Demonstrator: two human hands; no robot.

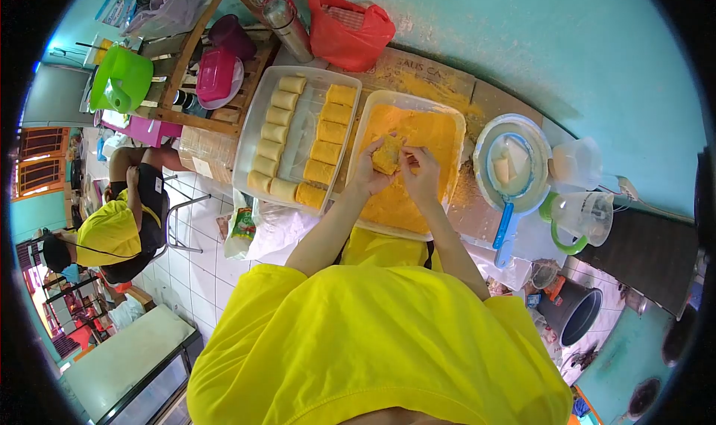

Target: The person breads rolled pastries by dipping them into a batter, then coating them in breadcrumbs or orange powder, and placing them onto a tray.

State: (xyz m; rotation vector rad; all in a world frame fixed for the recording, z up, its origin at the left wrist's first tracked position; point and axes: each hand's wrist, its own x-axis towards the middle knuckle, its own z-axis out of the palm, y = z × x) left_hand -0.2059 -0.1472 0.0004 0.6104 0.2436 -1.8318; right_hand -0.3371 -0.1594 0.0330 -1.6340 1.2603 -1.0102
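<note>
My left hand [368,177] holds a crumb-coated roll [387,155] over a plastic tub [456,113] of orange breadcrumbs [425,130]. The fingers of my right hand [422,176] are bent against the roll's right side, pinching at its edge. To the left, a clear plastic tray [304,123] contains two rows of rolls. Its left row is made up of pale, uncoated rolls [274,132]; the right row has orange crumb-coated rolls [325,152].
Right of the tub stands a round basin [488,138] with pale contents and a blue-handled utensil [503,223]. Beyond are a clear jug [593,212] and a black bucket [580,313]. A red bag [350,33] and metal flask [289,29] stand behind. Another person [112,231] sits at left.
</note>
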